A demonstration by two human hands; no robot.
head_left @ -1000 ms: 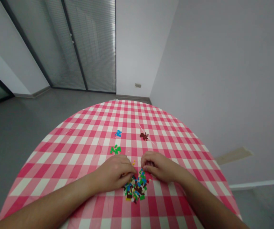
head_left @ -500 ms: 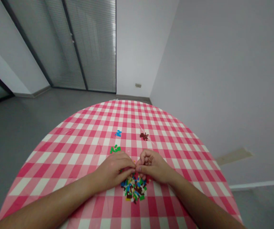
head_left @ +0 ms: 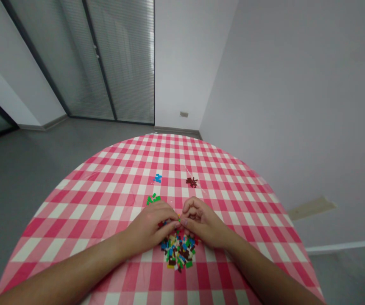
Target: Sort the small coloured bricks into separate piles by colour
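My left hand (head_left: 153,223) and my right hand (head_left: 204,223) meet fingertip to fingertip over the far side of a mixed pile of small toy building bricks (head_left: 178,252). A tiny green brick (head_left: 179,220) shows between the pinched fingertips of both hands; its shape is too small to make out. The pile holds blue, green, brown, red, yellow and white pieces, and the hands partly cover its far edge. Just beyond my left hand lies a small group of green bricks (head_left: 153,199).
Farther back on the round table with its red-and-white checked cloth (head_left: 112,178) are a cluster of blue bricks (head_left: 157,178) and a cluster of dark brown bricks (head_left: 191,182). A wall (head_left: 296,106) stands to the right, and a glass partition (head_left: 121,63) is behind the table.
The fingertips have shifted slightly, and a bit of green now shows between them. My right hand's curled fingers have moved a little up and left. The brick groups have stayed put.
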